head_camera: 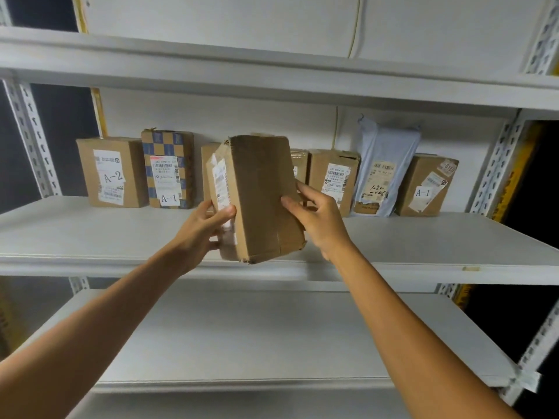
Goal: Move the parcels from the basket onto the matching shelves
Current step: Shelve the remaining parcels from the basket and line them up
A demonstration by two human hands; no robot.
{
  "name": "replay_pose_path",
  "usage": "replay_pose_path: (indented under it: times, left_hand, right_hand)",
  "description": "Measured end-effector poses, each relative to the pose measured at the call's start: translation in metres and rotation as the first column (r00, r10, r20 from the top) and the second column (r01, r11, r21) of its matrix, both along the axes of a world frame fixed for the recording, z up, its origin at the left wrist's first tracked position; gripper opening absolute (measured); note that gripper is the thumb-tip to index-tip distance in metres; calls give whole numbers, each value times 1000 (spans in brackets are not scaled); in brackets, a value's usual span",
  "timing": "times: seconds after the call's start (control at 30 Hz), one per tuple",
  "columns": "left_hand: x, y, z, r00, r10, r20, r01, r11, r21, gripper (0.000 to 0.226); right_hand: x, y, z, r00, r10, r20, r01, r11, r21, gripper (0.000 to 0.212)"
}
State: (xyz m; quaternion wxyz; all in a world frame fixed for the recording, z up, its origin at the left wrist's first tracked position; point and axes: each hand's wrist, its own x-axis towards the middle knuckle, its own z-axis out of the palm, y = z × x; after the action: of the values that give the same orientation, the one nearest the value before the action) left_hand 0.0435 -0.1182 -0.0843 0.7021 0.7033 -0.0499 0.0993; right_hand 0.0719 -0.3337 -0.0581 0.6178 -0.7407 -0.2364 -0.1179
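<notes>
A worn brown cardboard box (263,201), tall and rectangular with dented corners and a torn lower edge, is held slightly tilted over the front edge of the middle shelf (90,234), about midway along it. The left hand (205,228) grasps its narrow side, which bears a white printed label, with the thumb pressed on that face. The right hand (317,219) clasps the opposite edge, thumb on the plain broad face and fingers curled behind.

Along the back edge of this smooth white metal shelf stands a row of parcels. From the left there is a box marked A-2 (112,173), then a blue-checked box marked A-1 (168,169), and further right a labelled box (334,179). Next comes a crinkled pale blue plastic mailer (384,173), and a box marked A-1 (426,186) stands near the right back corner. Perforated grey uprights (496,167) carry the shelves.
</notes>
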Motion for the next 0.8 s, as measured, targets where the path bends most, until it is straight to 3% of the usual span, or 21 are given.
replay_pose_path:
  times: [0.1, 0.2, 0.33, 0.4, 0.63, 0.8]
  left_hand:
    - [0, 7, -2, 992, 121, 44, -121, 993, 1, 91]
    - [-1, 14, -4, 978, 190, 91, -194, 981, 29, 90]
    - [-3, 21, -8, 958, 264, 113, -267, 964, 15, 87]
    - [-8, 26, -7, 952, 283, 121, -286, 958, 14, 89]
    - [-23, 63, -5, 940, 276, 199, -284, 959, 12, 65]
    - [-32, 105, -5, 947, 213, 239, -235, 970, 70, 80]
  right_hand:
    - [-5, 13, -3, 980, -125, 157, 138, 988, -70, 47]
    - [-9, 28, -9, 978, -117, 171, 136, 985, -103, 44]
    - [-16, 53, -19, 1000, 22, 15, -19, 980, -198, 102]
    - [-17, 63, -20, 998, 47, 47, -34, 969, -245, 110]
    - [-14, 89, -28, 998, 52, 47, -43, 983, -181, 93]
    - [-10, 121, -36, 985, 169, -30, -170, 985, -31, 82]
